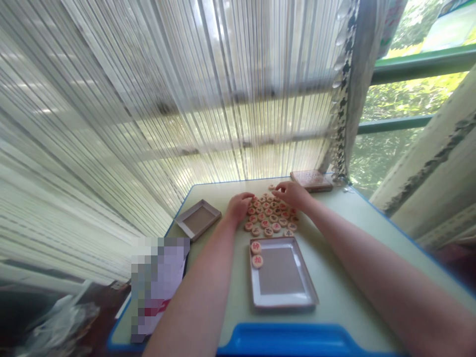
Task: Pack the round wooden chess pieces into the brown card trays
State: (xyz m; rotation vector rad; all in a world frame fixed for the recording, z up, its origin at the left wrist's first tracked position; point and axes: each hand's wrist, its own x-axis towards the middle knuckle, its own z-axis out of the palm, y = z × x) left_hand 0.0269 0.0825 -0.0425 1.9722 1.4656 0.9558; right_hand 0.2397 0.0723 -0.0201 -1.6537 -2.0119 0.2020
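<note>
Several round wooden chess pieces (270,217) with red and dark characters lie in a loose cluster on the pale green table (345,233). My left hand (238,206) rests at the cluster's left edge, fingers curled onto the pieces there. My right hand (292,193) reaches over the far side, fingers bent down onto a piece at the back. Whether either hand grips a piece is hidden by the fingers. In front of the cluster lies a shallow box tray (297,292), with two pieces (256,254) in its near-left corner.
A second, smaller box half (198,218) sits at the table's left edge. A folded wooden board (311,179) lies at the back by the window. Striped curtains hang behind. A blue ledge (290,339) runs along the near edge; papers (158,287) lie at left.
</note>
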